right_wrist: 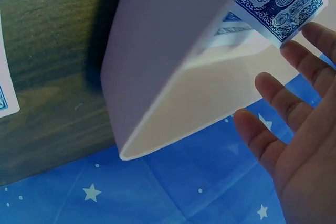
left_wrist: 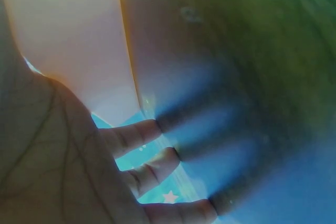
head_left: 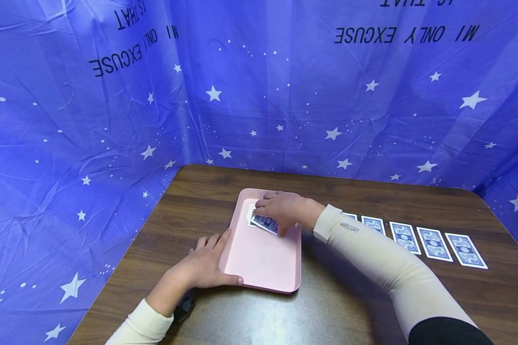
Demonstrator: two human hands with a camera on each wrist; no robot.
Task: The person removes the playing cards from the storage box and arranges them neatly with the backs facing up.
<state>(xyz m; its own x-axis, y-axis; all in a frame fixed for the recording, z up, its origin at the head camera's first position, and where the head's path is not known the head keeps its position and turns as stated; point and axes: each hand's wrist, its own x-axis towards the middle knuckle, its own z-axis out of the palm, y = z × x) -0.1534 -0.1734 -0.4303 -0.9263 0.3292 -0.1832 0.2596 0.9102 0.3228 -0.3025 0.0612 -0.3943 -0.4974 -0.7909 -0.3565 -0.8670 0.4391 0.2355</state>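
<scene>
right hand (head_left: 285, 209) grip: fingers pinch card stack (head_left: 264, 223) inside pink tray (head_left: 263, 268), far end | left hand (head_left: 207, 266) flat, steadying tray's near-left edge | surface (head_left: 349, 306)

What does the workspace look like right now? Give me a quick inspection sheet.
Surface: dark wooden table, rounded corners.
Job's things: pink tray on the table; small stack of blue-backed cards at the tray's far end.
Clutter: row of face-down cards on the table right of the tray.
Grippers: left hand rests flat against the tray's near left edge; right hand is on the stack in the tray, fingers on the top card.
Cables: nothing seen.
Surroundings: blue star-print cloth with black lettering behind and beside the table.
</scene>
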